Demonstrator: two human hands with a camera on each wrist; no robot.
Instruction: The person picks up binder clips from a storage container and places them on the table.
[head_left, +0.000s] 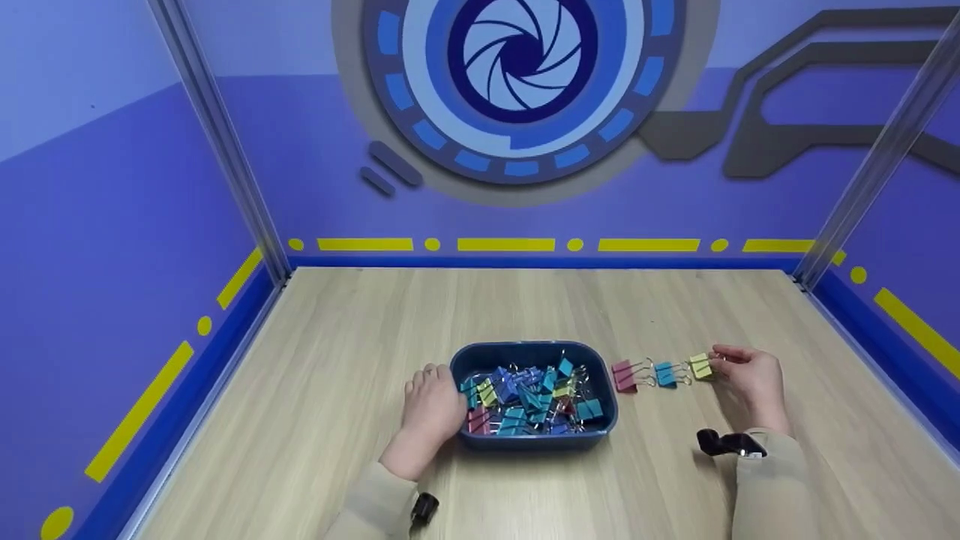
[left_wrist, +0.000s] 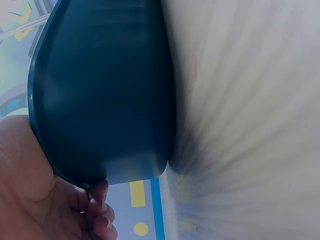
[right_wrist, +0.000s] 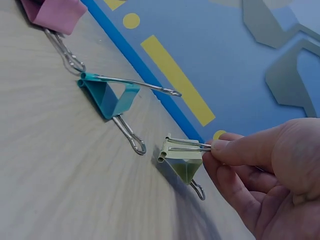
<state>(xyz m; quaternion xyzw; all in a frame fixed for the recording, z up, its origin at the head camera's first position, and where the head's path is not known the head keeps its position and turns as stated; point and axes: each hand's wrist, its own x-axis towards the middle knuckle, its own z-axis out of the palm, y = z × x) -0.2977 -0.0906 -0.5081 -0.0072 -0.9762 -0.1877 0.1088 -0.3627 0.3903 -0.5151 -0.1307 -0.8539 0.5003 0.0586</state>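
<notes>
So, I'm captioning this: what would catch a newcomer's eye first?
Probably the round emblem on the back wall. Next, the dark blue tub of binder clips on the table, the left hand against its left end. Right of it, a pink clip, blue clip and yellow clip line up, the last pinched by the right hand.

The far part of the bench [head_left: 465, 304] gives wide passage; nearer, the box [head_left: 536, 443] blocks the middle, and three clips [head_left: 665, 374] block its right side.

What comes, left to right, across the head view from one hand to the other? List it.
Left hand → dark blue bin → pink clip → blue clip → yellow clip → right hand.
</notes>
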